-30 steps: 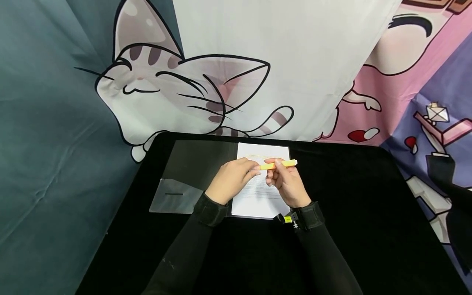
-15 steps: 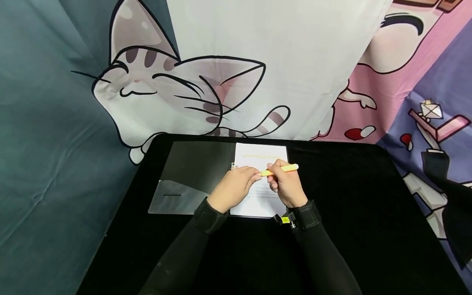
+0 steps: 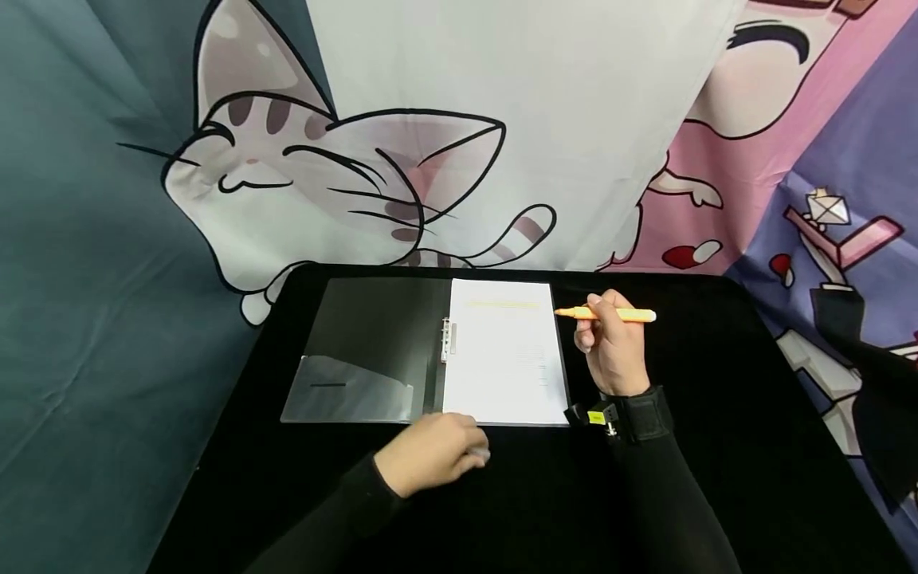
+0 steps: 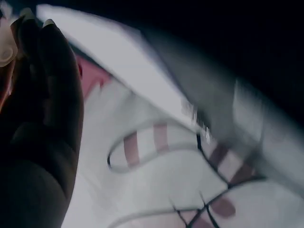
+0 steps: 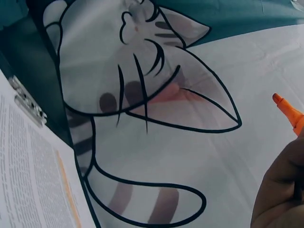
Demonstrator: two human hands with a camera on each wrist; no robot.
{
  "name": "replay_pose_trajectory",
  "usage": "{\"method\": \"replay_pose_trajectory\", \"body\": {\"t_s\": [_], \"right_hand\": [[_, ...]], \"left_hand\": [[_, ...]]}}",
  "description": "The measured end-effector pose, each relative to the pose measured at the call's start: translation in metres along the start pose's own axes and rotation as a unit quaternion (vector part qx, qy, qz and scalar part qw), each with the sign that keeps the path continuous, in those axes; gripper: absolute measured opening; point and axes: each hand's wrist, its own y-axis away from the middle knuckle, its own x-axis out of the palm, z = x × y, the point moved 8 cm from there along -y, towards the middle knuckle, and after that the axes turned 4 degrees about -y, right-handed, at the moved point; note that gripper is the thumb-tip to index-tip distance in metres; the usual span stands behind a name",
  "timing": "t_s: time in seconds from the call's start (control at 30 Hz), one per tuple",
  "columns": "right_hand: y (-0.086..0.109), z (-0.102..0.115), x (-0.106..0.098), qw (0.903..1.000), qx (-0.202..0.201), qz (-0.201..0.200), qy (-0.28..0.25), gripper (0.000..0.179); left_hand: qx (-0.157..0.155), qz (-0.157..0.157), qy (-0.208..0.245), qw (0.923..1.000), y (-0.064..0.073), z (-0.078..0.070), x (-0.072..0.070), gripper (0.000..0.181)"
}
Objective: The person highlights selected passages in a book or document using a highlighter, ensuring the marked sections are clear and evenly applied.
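On my feed I see the right hand (image 3: 615, 347) pinching an orange marker (image 3: 635, 316) beside the paper (image 3: 502, 359) in an open folder (image 3: 380, 319), the left hand (image 3: 433, 452) holding a small pale piece (image 3: 480, 453) nearby.

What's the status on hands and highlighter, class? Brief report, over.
Right hand holding orange highlighter, tip bare. Left hand pinching what looks like its cap. In head view, left hand slightly overlaps near-left corner of printed page.
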Motion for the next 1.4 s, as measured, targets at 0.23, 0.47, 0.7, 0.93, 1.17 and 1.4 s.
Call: {"method": "replay_pose_trajectory", "body": {"t_s": [0.23,0.47,0.7,0.93,1.17,1.4], "right_hand": [[0.006,-0.007,0.01,0.9996,0.005,0.026,-0.005,0.039],[0.012,-0.013,0.017,0.9966,0.012,0.08,-0.014,0.03],[0.015,-0.021,0.016,0.9941,0.014,0.107,-0.014,0.03],[0.017,-0.027,0.013,0.9931,0.013,0.117,0.001,0.032],[0.017,-0.033,0.01,0.9919,0.034,0.122,0.003,0.031],[0.016,-0.038,0.013,0.9903,0.049,0.128,0.024,0.029]], "left_hand": [[-0.036,0.04,-0.019,0.9984,0.009,-0.008,0.022,0.017],[-0.03,0.045,-0.017,0.9984,0.013,-0.007,0.022,0.019],[-0.037,0.052,-0.017,0.9978,0.014,-0.009,0.023,0.018],[-0.043,0.061,-0.017,0.9971,0.016,-0.008,0.026,0.018],[-0.042,0.062,-0.018,0.997,0.017,-0.009,0.023,0.019],[-0.049,0.067,-0.023,0.9963,0.016,-0.009,0.02,0.013]]}}
